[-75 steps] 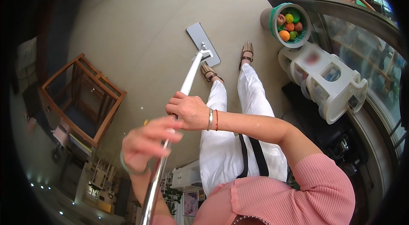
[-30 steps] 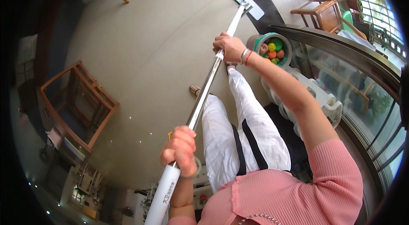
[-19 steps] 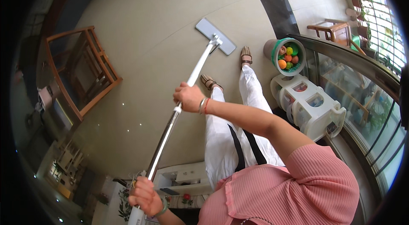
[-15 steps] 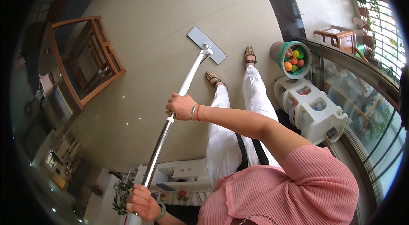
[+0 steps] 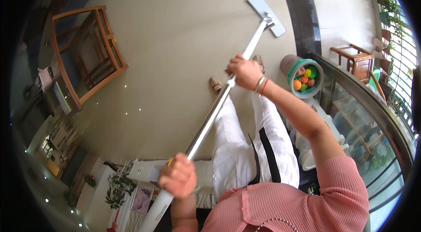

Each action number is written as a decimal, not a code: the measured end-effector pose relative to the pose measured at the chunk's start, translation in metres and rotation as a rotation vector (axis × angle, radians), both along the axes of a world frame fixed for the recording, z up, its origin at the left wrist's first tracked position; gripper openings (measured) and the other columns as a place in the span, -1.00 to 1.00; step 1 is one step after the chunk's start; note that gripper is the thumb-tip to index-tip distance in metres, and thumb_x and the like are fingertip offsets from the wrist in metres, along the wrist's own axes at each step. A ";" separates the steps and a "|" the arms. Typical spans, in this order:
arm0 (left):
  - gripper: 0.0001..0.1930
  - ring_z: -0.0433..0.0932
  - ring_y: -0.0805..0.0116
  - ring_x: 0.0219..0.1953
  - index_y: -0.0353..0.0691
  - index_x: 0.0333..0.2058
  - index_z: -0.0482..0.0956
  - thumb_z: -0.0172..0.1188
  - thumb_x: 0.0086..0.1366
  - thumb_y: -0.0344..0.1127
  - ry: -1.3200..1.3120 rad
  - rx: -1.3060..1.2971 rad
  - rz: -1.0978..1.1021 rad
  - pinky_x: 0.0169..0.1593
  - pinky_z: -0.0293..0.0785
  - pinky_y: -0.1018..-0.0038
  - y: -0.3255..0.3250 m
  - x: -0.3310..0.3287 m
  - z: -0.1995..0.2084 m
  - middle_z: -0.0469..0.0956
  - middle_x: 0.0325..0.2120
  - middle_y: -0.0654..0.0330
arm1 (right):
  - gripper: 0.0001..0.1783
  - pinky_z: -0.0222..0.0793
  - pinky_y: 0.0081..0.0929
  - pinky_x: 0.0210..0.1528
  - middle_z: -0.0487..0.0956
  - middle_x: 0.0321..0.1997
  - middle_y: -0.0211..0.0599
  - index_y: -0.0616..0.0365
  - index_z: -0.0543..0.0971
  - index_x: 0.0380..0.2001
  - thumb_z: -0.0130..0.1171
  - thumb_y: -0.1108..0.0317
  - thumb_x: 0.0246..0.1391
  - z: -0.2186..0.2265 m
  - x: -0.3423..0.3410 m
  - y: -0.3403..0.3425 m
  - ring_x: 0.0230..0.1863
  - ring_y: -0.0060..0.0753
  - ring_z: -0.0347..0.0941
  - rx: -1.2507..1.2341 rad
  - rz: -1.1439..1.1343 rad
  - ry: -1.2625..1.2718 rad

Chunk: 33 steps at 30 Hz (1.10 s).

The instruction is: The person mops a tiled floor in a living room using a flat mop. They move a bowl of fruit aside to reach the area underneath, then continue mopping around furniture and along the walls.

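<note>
On the floor [image 5: 166, 56] toward one o'clock is a flat mop head [image 5: 259, 6], and the left hand [image 5: 178, 176] at seven o'clock and right hand [image 5: 245, 73] near two curl fingers [image 5: 233, 65] tightly round its pole [image 5: 209, 122].

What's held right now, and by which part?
A mop: right hand on its white lower pole, left hand where the silver pole meets the white grip.

On the right, I see bright white light coming through the barred window [image 5: 403, 52]. The left side is dim. Little bright dots show on the floor [image 5: 162, 56]. The metal pole [image 5: 208, 122] gleams. The left hand [image 5: 177, 176] looks blurry. Toward black corners, straight things bend.
</note>
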<state>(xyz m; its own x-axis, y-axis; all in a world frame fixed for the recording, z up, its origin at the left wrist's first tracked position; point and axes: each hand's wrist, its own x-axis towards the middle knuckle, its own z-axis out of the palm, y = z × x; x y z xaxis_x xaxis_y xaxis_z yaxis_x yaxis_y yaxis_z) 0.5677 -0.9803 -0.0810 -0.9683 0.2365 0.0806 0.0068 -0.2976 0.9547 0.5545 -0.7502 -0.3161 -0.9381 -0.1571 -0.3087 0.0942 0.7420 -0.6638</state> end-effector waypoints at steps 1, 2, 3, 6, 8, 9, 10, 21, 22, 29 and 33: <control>-0.65 0.07 0.48 -0.70 -0.06 -0.61 0.16 -0.10 0.41 -0.31 0.007 0.015 -0.028 -0.36 0.15 0.42 0.028 -0.011 -0.020 0.11 -0.80 0.36 | -0.90 0.53 -0.30 -0.26 0.47 -0.36 -0.51 -0.10 0.60 -0.44 0.22 0.34 -0.13 -0.008 -0.006 0.033 -0.09 -0.37 0.43 0.041 -0.046 -0.010; -0.65 0.10 0.45 -0.70 -0.06 -0.61 0.16 -0.08 0.41 -0.31 0.014 0.038 -0.055 -0.37 0.18 0.40 0.055 -0.018 -0.042 0.14 -0.79 0.35 | -0.88 0.53 -0.31 -0.23 0.48 -0.35 -0.49 -0.08 0.61 -0.45 0.20 0.40 -0.13 -0.022 -0.010 0.067 -0.09 -0.33 0.43 0.055 -0.109 -0.001; -0.65 0.13 0.42 -0.70 -0.07 -0.61 0.17 -0.06 0.40 -0.31 0.022 0.060 -0.087 -0.38 0.21 0.37 0.080 -0.025 -0.063 0.18 -0.78 0.34 | -0.87 0.52 -0.31 -0.22 0.48 -0.34 -0.45 -0.06 0.61 -0.47 0.18 0.47 -0.14 -0.041 -0.014 0.105 -0.10 -0.27 0.42 0.072 -0.137 0.030; -0.71 0.21 0.37 -0.66 -0.15 -0.59 0.14 -0.09 0.34 -0.48 0.098 0.087 -0.211 -0.33 0.35 0.28 0.154 -0.052 -0.113 0.24 -0.74 0.29 | -0.93 0.48 -0.29 -0.20 0.49 -0.37 -0.35 0.08 0.55 -0.52 0.22 0.39 0.00 -0.071 -0.032 0.200 -0.18 -0.13 0.43 0.126 -0.198 0.138; -0.72 0.27 0.37 -0.64 -0.19 -0.60 0.14 -0.04 0.21 -0.64 0.158 0.135 -0.265 -0.29 0.43 0.26 0.198 -0.069 -0.140 0.28 -0.72 0.26 | -0.86 0.50 -0.29 -0.22 0.52 -0.32 -0.42 0.07 0.53 -0.53 0.20 0.34 0.09 -0.088 -0.040 0.251 -0.13 -0.23 0.47 0.252 -0.223 0.091; -0.68 0.32 0.36 -0.63 -0.20 -0.61 0.14 0.02 0.13 -0.71 0.172 0.185 -0.291 -0.30 0.46 0.26 0.213 -0.075 -0.153 0.30 -0.71 0.25 | -0.89 0.45 -0.30 -0.21 0.52 -0.30 -0.46 0.04 0.54 -0.50 0.19 0.35 0.10 -0.095 -0.041 0.272 -0.09 -0.27 0.46 0.313 -0.223 0.040; -0.66 0.32 0.37 -0.62 -0.20 -0.62 0.13 0.05 0.10 -0.73 0.153 0.163 -0.311 -0.25 0.47 0.26 0.220 -0.076 -0.156 0.31 -0.70 0.26 | -0.91 0.41 -0.31 -0.20 0.52 -0.29 -0.48 0.03 0.54 -0.49 0.19 0.36 0.09 -0.094 -0.043 0.279 -0.06 -0.30 0.44 0.363 -0.222 -0.012; -0.70 0.16 0.44 -0.62 -0.12 -0.61 0.12 -0.12 0.32 -0.49 0.031 -0.073 -0.097 -0.30 0.30 0.29 0.046 -0.069 -0.090 0.21 -0.73 0.33 | -0.91 0.50 -0.31 -0.21 0.52 -0.29 -0.49 -0.08 0.62 -0.44 0.17 0.38 -0.05 -0.086 -0.064 0.093 -0.10 -0.28 0.42 0.135 -0.100 0.154; -0.69 0.16 0.45 -0.59 -0.10 -0.62 0.13 -0.09 0.33 -0.43 0.004 -0.112 -0.071 -0.27 0.28 0.34 0.012 -0.065 -0.077 0.17 -0.73 0.35 | -0.91 0.51 -0.33 -0.22 0.52 -0.29 -0.52 -0.10 0.62 -0.44 0.17 0.38 -0.06 -0.075 -0.068 0.054 -0.09 -0.31 0.42 0.116 -0.098 0.138; -0.67 0.04 0.52 -0.60 -0.07 -0.63 0.08 -0.13 0.34 -0.42 0.076 -0.344 0.023 -0.35 0.14 0.44 -0.179 -0.027 0.051 0.07 -0.73 0.38 | -0.93 0.48 -0.27 -0.30 0.47 -0.29 -0.55 -0.12 0.59 -0.46 0.22 0.30 -0.10 0.016 -0.060 -0.198 -0.06 -0.36 0.37 -0.076 0.103 0.006; -0.56 0.18 0.37 -0.66 -0.12 -0.62 0.21 0.05 0.36 -0.04 -0.116 -0.310 0.637 -0.42 0.29 0.37 -0.258 0.034 0.094 0.20 -0.72 0.28 | -0.84 0.50 -0.27 -0.29 0.49 -0.29 -0.51 -0.05 0.57 -0.44 0.15 0.15 0.10 0.053 -0.042 -0.287 -0.07 -0.34 0.38 -0.232 0.249 -0.060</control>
